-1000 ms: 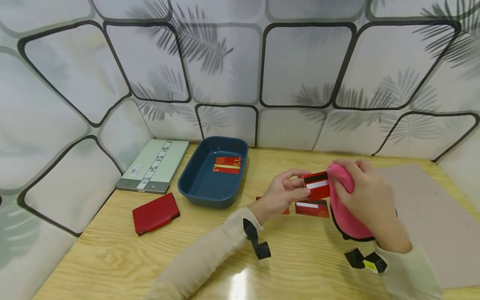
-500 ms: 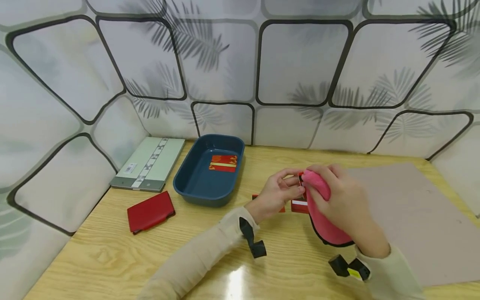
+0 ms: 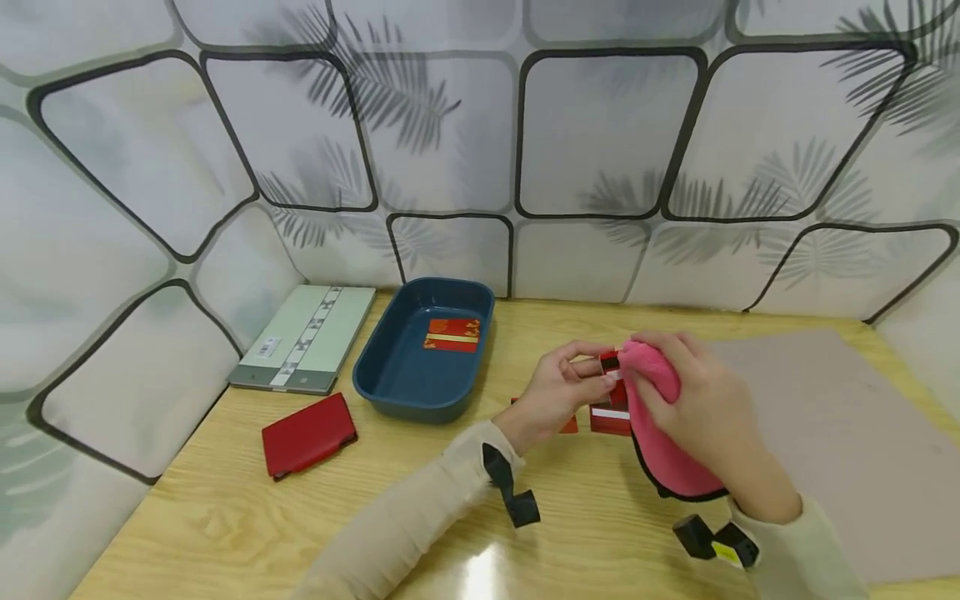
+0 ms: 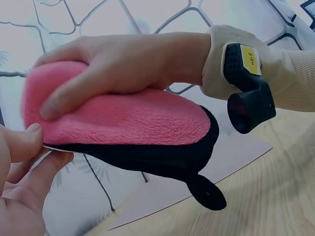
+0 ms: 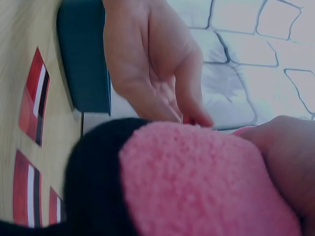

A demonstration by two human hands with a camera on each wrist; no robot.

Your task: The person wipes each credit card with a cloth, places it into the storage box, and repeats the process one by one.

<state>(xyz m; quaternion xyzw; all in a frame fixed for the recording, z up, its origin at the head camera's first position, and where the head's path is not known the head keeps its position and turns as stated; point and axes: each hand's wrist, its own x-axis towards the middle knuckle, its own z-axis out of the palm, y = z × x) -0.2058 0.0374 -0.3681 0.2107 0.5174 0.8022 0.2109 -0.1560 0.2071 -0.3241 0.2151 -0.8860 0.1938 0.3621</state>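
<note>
Two hands, one red card, pad over its right end

Left hand (image 3: 555, 387) pinches the red card (image 3: 614, 377) by its left end, thumb against fingers, held up off the table (image 3: 420, 508). Right hand (image 3: 705, 408) grips the pink pad (image 3: 671, 446), thumb dug into the pile; pad tip covers the card's right part. Pressure: can't tell. Pad has black edging plus a black loop.

Edges: loose cards (image 5: 34, 98) lie flat below the hands, three in right wrist view, one partly behind the pad. Blue tray (image 3: 420, 371), with a patterned card (image 3: 452, 335) inside, sits well left of the pinch; wood runs between. Red wallet (image 3: 309, 436) just beside green book (image 3: 303, 342). Grey board (image 3: 817, 442) spreads behind and right of the right hand.
</note>
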